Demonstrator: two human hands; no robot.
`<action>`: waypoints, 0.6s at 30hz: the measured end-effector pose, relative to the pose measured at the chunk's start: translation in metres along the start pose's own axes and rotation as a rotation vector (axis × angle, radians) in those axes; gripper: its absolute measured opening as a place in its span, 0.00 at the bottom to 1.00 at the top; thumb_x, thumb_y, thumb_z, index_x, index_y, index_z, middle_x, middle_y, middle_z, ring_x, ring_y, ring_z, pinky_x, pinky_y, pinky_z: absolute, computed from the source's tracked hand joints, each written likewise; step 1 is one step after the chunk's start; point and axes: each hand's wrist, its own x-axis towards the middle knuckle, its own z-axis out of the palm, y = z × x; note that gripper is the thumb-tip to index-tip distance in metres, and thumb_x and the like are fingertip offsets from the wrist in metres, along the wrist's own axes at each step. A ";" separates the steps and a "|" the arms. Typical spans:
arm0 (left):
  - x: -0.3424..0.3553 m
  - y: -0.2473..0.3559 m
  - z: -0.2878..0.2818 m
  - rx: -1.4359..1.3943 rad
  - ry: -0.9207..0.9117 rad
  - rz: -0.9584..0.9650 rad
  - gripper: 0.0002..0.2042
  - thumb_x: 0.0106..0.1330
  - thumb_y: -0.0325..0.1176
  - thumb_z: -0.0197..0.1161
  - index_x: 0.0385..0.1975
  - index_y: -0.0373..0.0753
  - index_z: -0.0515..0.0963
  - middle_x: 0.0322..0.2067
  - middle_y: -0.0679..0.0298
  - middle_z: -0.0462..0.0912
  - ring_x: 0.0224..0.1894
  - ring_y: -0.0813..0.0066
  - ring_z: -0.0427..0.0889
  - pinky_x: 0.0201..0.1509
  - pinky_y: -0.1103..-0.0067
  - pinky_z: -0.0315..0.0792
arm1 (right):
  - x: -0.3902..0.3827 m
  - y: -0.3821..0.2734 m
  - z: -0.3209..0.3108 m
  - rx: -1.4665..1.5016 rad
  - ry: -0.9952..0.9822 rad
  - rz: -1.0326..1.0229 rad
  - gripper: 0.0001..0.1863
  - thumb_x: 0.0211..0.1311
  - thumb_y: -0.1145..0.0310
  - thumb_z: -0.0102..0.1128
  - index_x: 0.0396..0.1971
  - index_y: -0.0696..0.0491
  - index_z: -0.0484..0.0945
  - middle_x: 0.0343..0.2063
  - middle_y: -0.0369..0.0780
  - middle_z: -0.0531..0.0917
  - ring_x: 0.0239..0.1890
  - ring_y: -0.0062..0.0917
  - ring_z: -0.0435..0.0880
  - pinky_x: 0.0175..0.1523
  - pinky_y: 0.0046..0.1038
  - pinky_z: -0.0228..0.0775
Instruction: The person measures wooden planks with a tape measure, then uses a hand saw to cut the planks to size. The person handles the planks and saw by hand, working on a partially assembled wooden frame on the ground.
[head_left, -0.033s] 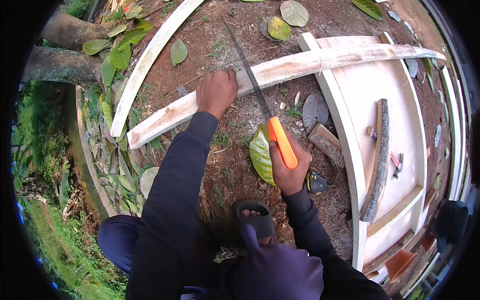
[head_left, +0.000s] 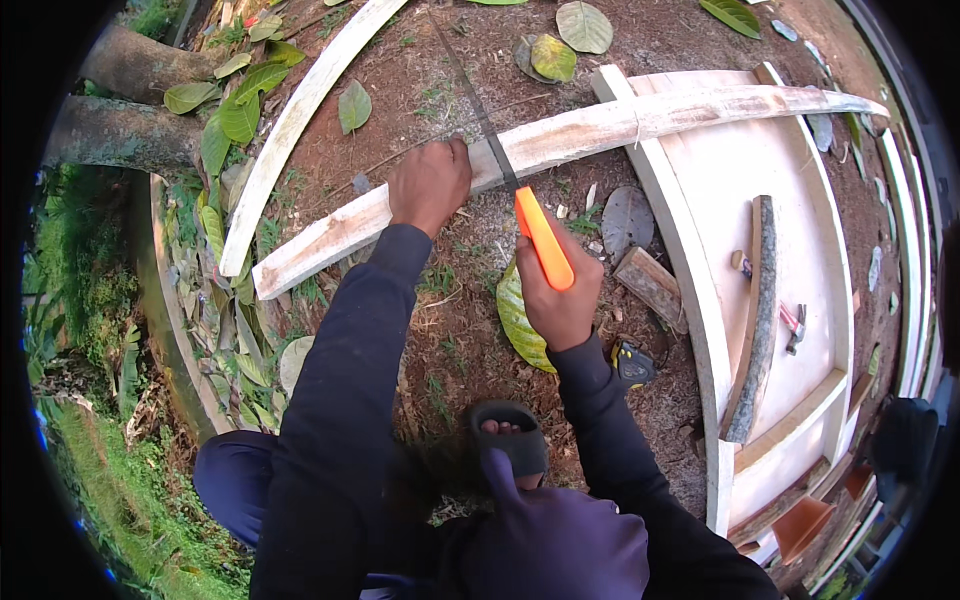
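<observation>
A long pale wooden plank (head_left: 570,138) lies slantwise ahead of me, its right part resting over a wooden frame (head_left: 690,290). My left hand (head_left: 430,187) grips the plank left of its middle, fingers closed over it. In my right hand (head_left: 567,305) is a hand saw (head_left: 545,240), held by its orange handle. The saw's dark blade crosses the plank just right of my left hand, its tip pointing away from me. The handle is close to the plank's near edge. How deep the blade sits in the wood I cannot tell.
Another pale plank (head_left: 300,125) lies at the left, near tree trunks (head_left: 130,130). A yellow-and-black tape measure (head_left: 633,364) and a short wood offcut (head_left: 652,288) lie on the soil. A bark-edged strip (head_left: 755,330) and a hammer (head_left: 794,328) rest within the frame.
My right hand has pushed the saw forward and slightly left, so its handle is nearer the plank. The left hand stays in its grip on the plank.
</observation>
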 end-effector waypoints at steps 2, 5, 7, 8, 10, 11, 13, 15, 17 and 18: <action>0.001 -0.012 0.008 0.007 0.007 0.007 0.25 0.75 0.45 0.49 0.26 0.31 0.85 0.29 0.36 0.84 0.35 0.34 0.85 0.48 0.50 0.77 | 0.051 -0.010 0.025 0.033 -0.023 -0.015 0.22 0.63 0.73 0.65 0.57 0.62 0.81 0.39 0.48 0.89 0.34 0.29 0.89 0.42 0.28 0.78; 0.001 -0.014 -0.006 0.030 -0.041 -0.026 0.25 0.75 0.45 0.49 0.27 0.31 0.85 0.30 0.36 0.84 0.36 0.34 0.85 0.49 0.50 0.77 | -0.007 -0.006 -0.004 -0.012 -0.067 0.027 0.20 0.63 0.74 0.66 0.56 0.61 0.81 0.36 0.49 0.89 0.30 0.28 0.88 0.38 0.27 0.78; 0.006 -0.011 -0.006 0.031 -0.025 -0.037 0.25 0.74 0.45 0.49 0.27 0.31 0.85 0.30 0.36 0.84 0.36 0.34 0.85 0.49 0.50 0.77 | -0.093 0.010 -0.051 -0.081 -0.063 0.047 0.23 0.61 0.75 0.65 0.57 0.63 0.80 0.39 0.49 0.90 0.37 0.29 0.92 0.45 0.27 0.81; 0.008 -0.008 -0.005 0.031 -0.010 -0.046 0.25 0.74 0.45 0.49 0.27 0.31 0.85 0.30 0.36 0.84 0.36 0.34 0.85 0.49 0.50 0.77 | -0.127 0.016 -0.073 -0.183 -0.110 0.032 0.25 0.61 0.77 0.63 0.59 0.64 0.79 0.42 0.49 0.90 0.42 0.30 0.92 0.53 0.29 0.80; -0.003 -0.011 -0.001 0.048 -0.024 -0.056 0.25 0.74 0.45 0.49 0.26 0.31 0.85 0.29 0.36 0.84 0.36 0.35 0.85 0.49 0.51 0.78 | -0.141 0.008 -0.075 -0.156 -0.095 0.051 0.24 0.61 0.78 0.62 0.59 0.64 0.79 0.41 0.49 0.90 0.43 0.30 0.92 0.53 0.30 0.80; -0.008 -0.014 0.000 0.058 -0.027 -0.055 0.25 0.74 0.45 0.49 0.26 0.31 0.85 0.29 0.36 0.84 0.36 0.35 0.85 0.49 0.51 0.78 | -0.123 0.007 -0.060 -0.101 -0.072 0.060 0.23 0.62 0.78 0.62 0.59 0.63 0.80 0.41 0.48 0.90 0.42 0.29 0.92 0.52 0.29 0.80; -0.001 -0.001 -0.003 0.031 -0.039 -0.039 0.26 0.75 0.46 0.48 0.27 0.29 0.85 0.31 0.35 0.84 0.38 0.33 0.85 0.51 0.51 0.76 | -0.044 0.006 -0.021 -0.015 -0.022 0.050 0.23 0.62 0.77 0.64 0.58 0.62 0.80 0.39 0.47 0.90 0.39 0.27 0.91 0.48 0.28 0.80; 0.002 0.007 -0.007 -0.014 -0.097 -0.043 0.29 0.76 0.49 0.46 0.30 0.27 0.85 0.34 0.34 0.84 0.42 0.31 0.83 0.55 0.50 0.73 | 0.033 0.002 0.015 0.029 -0.010 0.012 0.23 0.62 0.76 0.66 0.59 0.60 0.80 0.38 0.46 0.90 0.36 0.24 0.90 0.43 0.27 0.80; 0.003 -0.004 -0.007 -0.003 -0.035 -0.019 0.26 0.75 0.46 0.49 0.27 0.29 0.85 0.30 0.35 0.84 0.37 0.33 0.85 0.50 0.51 0.76 | 0.035 0.003 0.022 0.030 -0.024 -0.006 0.24 0.62 0.75 0.67 0.59 0.60 0.80 0.38 0.47 0.90 0.35 0.24 0.91 0.42 0.26 0.80; 0.002 -0.009 -0.005 0.002 -0.006 -0.005 0.25 0.75 0.45 0.50 0.26 0.30 0.85 0.28 0.36 0.84 0.34 0.35 0.85 0.47 0.51 0.78 | 0.010 0.009 0.012 0.020 -0.023 -0.003 0.24 0.62 0.76 0.67 0.59 0.60 0.80 0.39 0.47 0.90 0.36 0.26 0.91 0.43 0.26 0.80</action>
